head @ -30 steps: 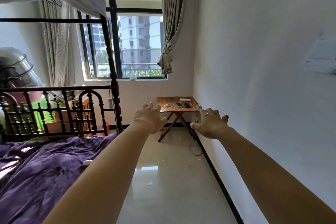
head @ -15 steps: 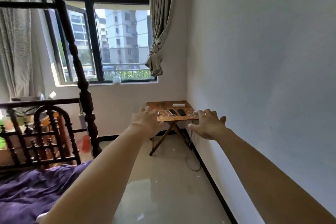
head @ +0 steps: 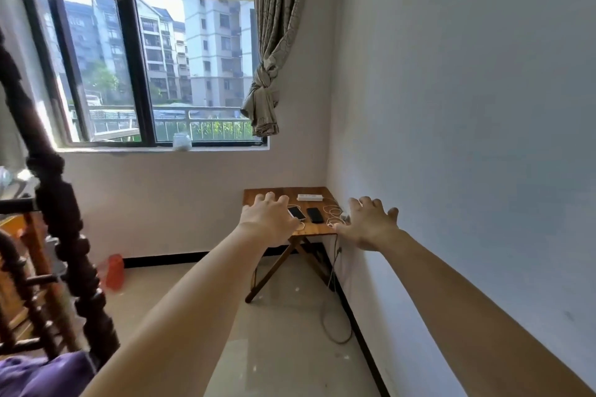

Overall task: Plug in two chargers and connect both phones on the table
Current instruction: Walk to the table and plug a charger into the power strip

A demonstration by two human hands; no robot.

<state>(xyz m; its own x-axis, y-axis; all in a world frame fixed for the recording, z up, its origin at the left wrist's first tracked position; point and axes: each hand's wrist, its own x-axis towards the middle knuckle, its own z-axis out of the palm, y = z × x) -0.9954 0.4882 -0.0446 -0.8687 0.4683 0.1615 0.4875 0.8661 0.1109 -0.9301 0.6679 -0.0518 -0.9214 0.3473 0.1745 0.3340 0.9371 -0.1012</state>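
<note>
Both hands held out empty, left hand and right hand fingers spread, two phones seen between them, on the far counter.

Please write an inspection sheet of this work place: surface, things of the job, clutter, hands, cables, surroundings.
Surface: small wooden folding table in the room corner.
Job's things: white-backed phone and black phone side by side; white power strip behind them.
Clutter: nothing seen.
Hands: left hand and right hand open, empty, outstretched.
Cables: white coiled charger cables on the table; a grey cord looped on the floor.
Surroundings: window, knotted grey curtain, white wall.
</note>
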